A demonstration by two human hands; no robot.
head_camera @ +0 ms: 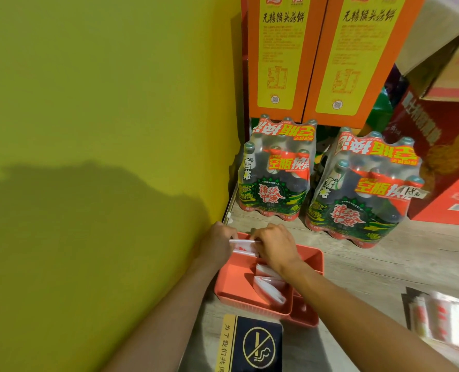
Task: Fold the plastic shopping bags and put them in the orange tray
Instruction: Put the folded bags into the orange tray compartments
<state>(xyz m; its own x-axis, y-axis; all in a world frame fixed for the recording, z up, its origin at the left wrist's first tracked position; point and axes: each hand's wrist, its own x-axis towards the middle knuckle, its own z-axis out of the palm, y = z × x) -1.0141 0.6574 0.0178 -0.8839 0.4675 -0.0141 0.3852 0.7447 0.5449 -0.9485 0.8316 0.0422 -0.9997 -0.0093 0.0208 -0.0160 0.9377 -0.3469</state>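
The orange tray sits on the wooden surface beside the yellow wall. A folded white and red plastic bag is held over the tray's far end. My left hand grips its left end and my right hand pinches its right side from above. Two folded bags stand on edge in the tray's main compartment, partly under my right wrist. A stack of flat, unfolded plastic bags lies at the right edge, blurred.
Two shrink-wrapped bottle packs stand just behind the tray. Tall orange boxes and red cartons fill the back. A blue no-smoking sign lies in front of the tray. The yellow wall closes the left side.
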